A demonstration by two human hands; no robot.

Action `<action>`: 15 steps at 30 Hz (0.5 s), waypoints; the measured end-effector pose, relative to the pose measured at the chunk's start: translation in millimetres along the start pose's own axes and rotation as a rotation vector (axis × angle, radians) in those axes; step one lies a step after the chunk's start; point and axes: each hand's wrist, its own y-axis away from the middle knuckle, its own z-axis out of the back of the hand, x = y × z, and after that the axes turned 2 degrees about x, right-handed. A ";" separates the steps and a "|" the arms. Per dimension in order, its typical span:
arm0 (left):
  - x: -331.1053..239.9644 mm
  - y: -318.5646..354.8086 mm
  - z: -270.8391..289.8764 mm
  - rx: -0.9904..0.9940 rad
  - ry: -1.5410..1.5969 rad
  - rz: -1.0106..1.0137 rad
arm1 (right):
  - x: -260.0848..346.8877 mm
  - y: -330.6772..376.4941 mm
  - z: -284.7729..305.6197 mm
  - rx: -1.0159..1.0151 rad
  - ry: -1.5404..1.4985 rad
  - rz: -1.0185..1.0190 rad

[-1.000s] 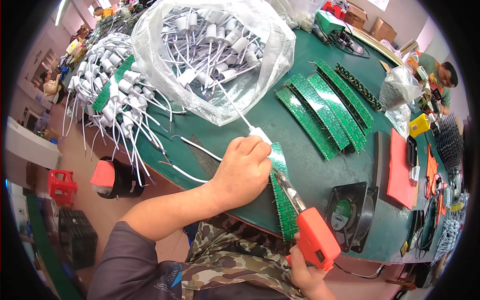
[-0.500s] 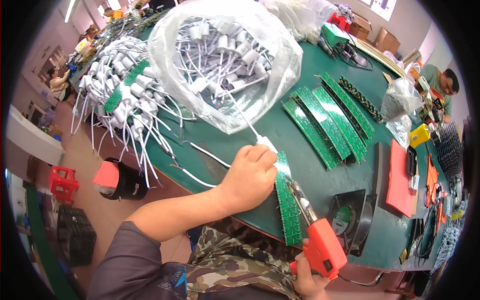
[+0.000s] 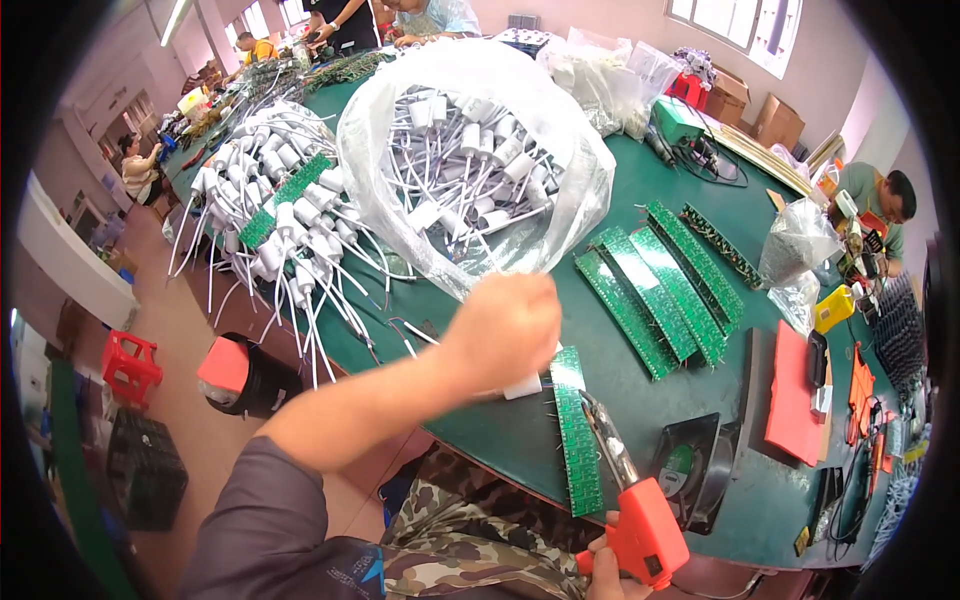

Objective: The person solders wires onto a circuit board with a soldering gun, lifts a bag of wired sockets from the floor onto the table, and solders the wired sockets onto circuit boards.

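My right hand (image 3: 612, 578) grips a red soldering gun (image 3: 645, 530) at the lower edge. The gun's metal tip points up beside a narrow green circuit board strip (image 3: 578, 445) at the table's near edge. My left hand (image 3: 505, 325), slightly blurred, is over the table above the strip's far end, its fingers curled closed; what they hold is hidden. Just below it lies a white cylindrical cap (image 3: 522, 388), close to the strip. Beyond the hand stands a clear plastic bag (image 3: 375, 165) full of white caps with wires (image 3: 480, 150).
More wired white caps (image 3: 300, 215) are heaped on the left. Several green board strips (image 3: 660, 285) lie right of centre. A black fan (image 3: 690, 465) and red foam sheet (image 3: 790, 395) are at the right. Beside the table stand a black bin (image 3: 262, 380) and red stool (image 3: 132, 368). Other people work around.
My left hand has moved farther from me over the table, off the white cap it was holding by the strip. The soldering gun stays beside the strip; the whole view has tilted up.
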 end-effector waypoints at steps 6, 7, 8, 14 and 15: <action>112.7 -92.0 -26.2 0.235 -0.362 0.313 | -0.8 2.0 -1.6 0.058 -0.025 0.066; 118.8 -97.8 -39.2 0.218 -0.360 0.307 | -3.5 0.9 -1.1 0.048 -0.036 0.124; 123.3 -102.1 -49.0 0.242 -0.389 0.281 | -5.8 1.6 -1.5 0.042 -0.051 0.183; 124.1 -128.7 -67.3 0.519 -0.444 0.305 | -6.2 8.3 1.2 -0.026 -0.037 0.074; 124.9 -127.4 -59.2 0.471 -0.362 0.306 | -4.0 7.1 1.5 -0.032 -0.008 0.122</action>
